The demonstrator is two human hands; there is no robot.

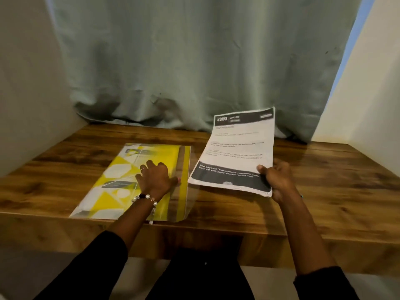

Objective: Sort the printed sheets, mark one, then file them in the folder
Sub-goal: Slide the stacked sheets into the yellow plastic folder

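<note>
Holding the printed sheets [234,151] by their lower right corner, the right hand [279,180] has its fingers curled round the stack, which is lifted and tilted above the wooden surface [324,191]. The left hand [154,177] lies flat on the yellow folder [121,180], fingers spread, pressing it down just left of the sheets. This looks like the filing step: next the clear cover wants lifting so the stack can slide in squarely without buckling

The sheet [236,148] at my two o'clock reads "3800" on its top band; the smaller print blurs.
</note>
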